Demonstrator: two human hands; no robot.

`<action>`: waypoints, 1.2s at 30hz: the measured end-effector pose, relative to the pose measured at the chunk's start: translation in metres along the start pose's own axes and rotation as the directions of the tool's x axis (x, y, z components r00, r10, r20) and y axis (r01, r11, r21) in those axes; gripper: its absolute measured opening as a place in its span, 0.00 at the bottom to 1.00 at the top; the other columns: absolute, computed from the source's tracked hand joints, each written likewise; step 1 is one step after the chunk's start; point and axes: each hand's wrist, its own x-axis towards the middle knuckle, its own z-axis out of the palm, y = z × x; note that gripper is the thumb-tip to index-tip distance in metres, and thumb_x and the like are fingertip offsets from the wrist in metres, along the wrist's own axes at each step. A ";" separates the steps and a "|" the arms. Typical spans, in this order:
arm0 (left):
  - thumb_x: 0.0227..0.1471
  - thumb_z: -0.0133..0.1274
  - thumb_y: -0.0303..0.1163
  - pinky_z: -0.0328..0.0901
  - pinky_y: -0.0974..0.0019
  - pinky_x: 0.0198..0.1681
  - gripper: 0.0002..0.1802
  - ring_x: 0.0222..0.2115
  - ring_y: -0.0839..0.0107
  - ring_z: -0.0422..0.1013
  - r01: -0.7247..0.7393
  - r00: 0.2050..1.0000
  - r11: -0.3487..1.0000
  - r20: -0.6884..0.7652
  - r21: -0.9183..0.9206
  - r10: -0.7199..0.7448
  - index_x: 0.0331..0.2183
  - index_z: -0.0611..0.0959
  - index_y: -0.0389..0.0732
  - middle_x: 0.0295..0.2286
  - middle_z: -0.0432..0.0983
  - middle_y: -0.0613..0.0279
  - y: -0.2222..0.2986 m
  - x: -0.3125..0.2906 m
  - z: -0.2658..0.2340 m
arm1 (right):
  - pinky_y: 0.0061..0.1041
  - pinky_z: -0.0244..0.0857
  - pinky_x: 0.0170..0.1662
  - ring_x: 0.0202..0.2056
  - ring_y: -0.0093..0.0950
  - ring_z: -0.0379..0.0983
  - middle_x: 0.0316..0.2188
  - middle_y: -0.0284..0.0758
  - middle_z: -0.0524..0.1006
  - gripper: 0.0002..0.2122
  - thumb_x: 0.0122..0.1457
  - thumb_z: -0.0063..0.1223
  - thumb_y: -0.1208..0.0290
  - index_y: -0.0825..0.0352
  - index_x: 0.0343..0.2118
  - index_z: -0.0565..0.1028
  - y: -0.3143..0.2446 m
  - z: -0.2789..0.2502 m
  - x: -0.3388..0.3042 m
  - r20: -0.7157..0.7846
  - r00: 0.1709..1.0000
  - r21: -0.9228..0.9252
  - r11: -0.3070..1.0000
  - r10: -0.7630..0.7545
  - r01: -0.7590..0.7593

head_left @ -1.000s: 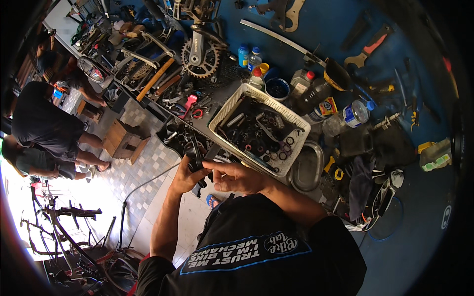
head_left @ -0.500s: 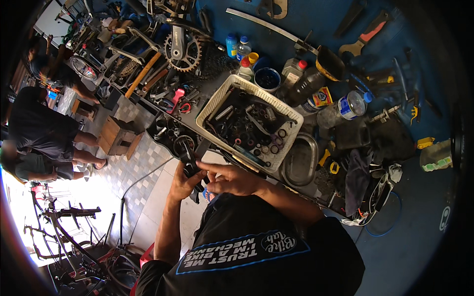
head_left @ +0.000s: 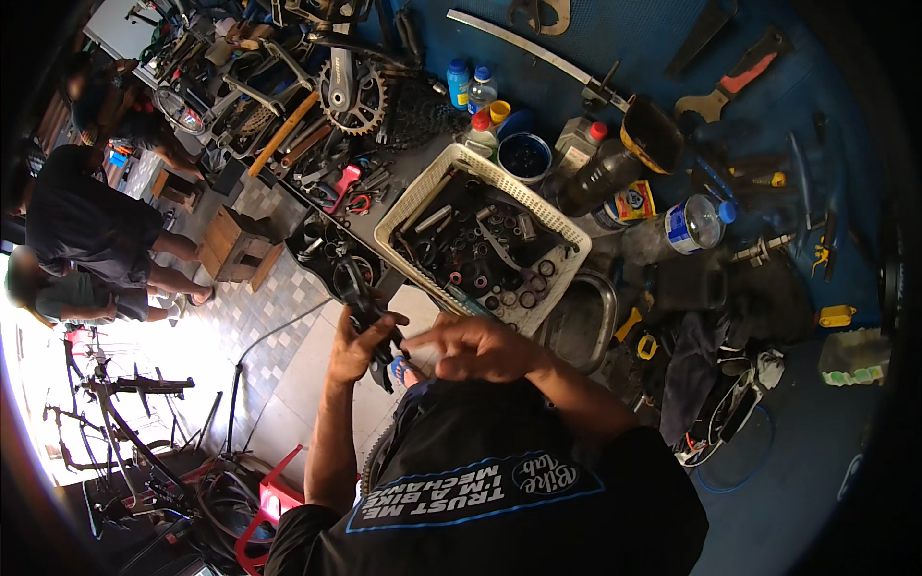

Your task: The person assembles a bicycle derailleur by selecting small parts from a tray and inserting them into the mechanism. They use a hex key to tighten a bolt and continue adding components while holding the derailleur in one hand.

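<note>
My left hand (head_left: 359, 344) is closed round a long black bicycle part (head_left: 361, 301), tilted up toward the bench edge. Its exact kind is hard to make out against the dark clutter behind it. To the right of it my right hand (head_left: 480, 348) hovers with fingers stretched toward the left hand, holding nothing visible. Just beyond both hands, a cream plastic basket (head_left: 395, 209) sits on the workbench. Metal tubes, rings and other small bicycle parts (head_left: 480, 252) lie inside it.
An oval metal tray (head_left: 607, 322) stands right of the basket. Bottles (head_left: 678, 227) and a blue tub (head_left: 523, 156) line the back. A chainring crank (head_left: 351, 94) and tools lie at the left. Other people (head_left: 91, 211) are by a wooden stool (head_left: 230, 252); a red chair (head_left: 274, 499) is behind.
My right hand has drawn back to the right, away from the black part and my left hand. The left hand keeps its grip. The view has shifted slightly.
</note>
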 end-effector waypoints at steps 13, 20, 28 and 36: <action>0.51 0.68 0.57 0.59 0.66 0.14 0.51 0.16 0.62 0.71 0.215 0.887 0.747 0.446 -0.629 0.120 0.59 0.63 0.31 0.20 0.76 0.44 0.036 -0.005 0.026 | 0.42 0.74 0.54 0.52 0.44 0.81 0.47 0.49 0.84 0.43 0.55 0.61 0.32 0.72 0.57 0.76 -0.034 -0.208 0.061 -0.787 0.604 -0.617 -0.161 0.123 -0.771; 0.53 0.67 0.56 0.61 0.65 0.16 0.51 0.18 0.58 0.75 0.224 0.872 0.705 0.462 -0.672 0.162 0.60 0.62 0.28 0.20 0.77 0.43 0.042 -0.006 0.019 | 0.44 0.74 0.53 0.49 0.48 0.81 0.45 0.53 0.83 0.46 0.51 0.62 0.29 0.74 0.56 0.75 -0.020 -0.224 0.054 -0.751 0.655 -0.660 -0.120 0.086 -0.741; 0.59 0.59 0.59 0.64 0.65 0.16 0.45 0.15 0.64 0.73 0.199 0.942 0.843 0.336 -0.499 -0.023 0.59 0.69 0.29 0.20 0.78 0.44 0.058 -0.006 0.017 | 0.35 0.73 0.33 0.28 0.35 0.77 0.34 0.33 0.77 0.28 0.60 0.58 0.74 0.50 0.65 0.71 -0.074 -0.097 0.064 -0.153 0.948 -0.900 0.436 -0.278 -0.017; 0.60 0.59 0.56 0.69 0.67 0.23 0.40 0.20 0.65 0.78 0.346 0.850 0.750 0.526 -0.564 0.003 0.57 0.75 0.28 0.23 0.81 0.48 0.067 -0.007 -0.004 | 0.30 0.76 0.25 0.28 0.27 0.76 0.35 0.30 0.69 0.41 0.60 0.55 0.73 0.23 0.72 0.56 -0.069 -0.033 0.089 0.250 0.957 -0.953 0.136 -0.147 0.270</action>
